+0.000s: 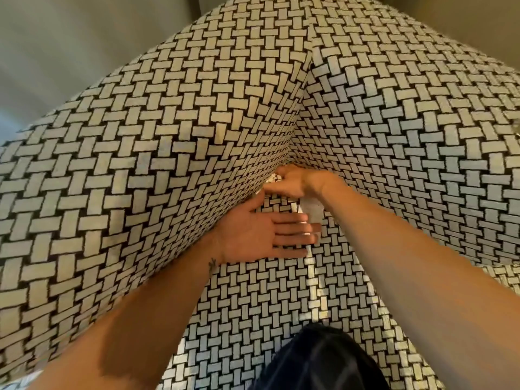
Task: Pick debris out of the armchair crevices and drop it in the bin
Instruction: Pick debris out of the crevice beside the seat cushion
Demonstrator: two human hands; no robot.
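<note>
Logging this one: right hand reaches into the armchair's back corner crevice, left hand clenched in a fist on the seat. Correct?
Not a fist: the head view shows the left hand open, fingers straight, on the seat. The right hand does reach into the armchair's back corner crevice.

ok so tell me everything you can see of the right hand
The right hand is bare, and its forearm runs in from the lower right. It sits in the back corner of the armchair, where seat, arm and back meet. Its fingers curl into the crevice, tips mostly hidden, against a small white scrap. Whether they pinch the scrap cannot be told.
</note>
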